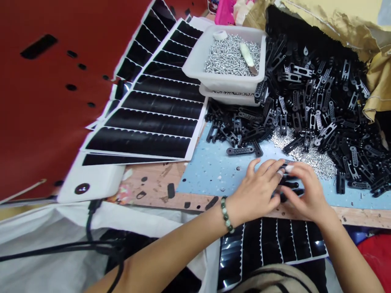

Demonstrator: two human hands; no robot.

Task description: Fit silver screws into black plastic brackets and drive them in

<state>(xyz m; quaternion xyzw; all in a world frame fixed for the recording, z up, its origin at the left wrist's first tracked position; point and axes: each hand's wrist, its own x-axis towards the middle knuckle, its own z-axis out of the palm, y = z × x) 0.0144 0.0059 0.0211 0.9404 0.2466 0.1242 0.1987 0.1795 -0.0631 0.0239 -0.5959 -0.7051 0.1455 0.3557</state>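
Observation:
Both hands meet at the table's front edge, over a few black plastic link-shaped pieces [291, 185]. My left hand [259, 189], with a green bead bracelet [226, 215] at the wrist, comes from the left, fingers bent onto the pieces. From the other side, my right hand [308, 193] curves its thumb and fingers around the same pieces; something white shows at a fingertip. Partly hidden by fingers, the pieces cannot be counted. Just beyond the hands lies a spread of small silver screws [320, 162], beside a large heap of similar black pieces [311, 97].
White tubs [226, 81], stacked, hold silver screws; a pale-handled tool [248, 57] lies in the top one. Sheets of black strips [152, 118] cover the left, partly over a white device [91, 183] with a cable. Torn brown paper [378, 77] borders the heap. Another strip sheet [275, 240] lies below the table edge.

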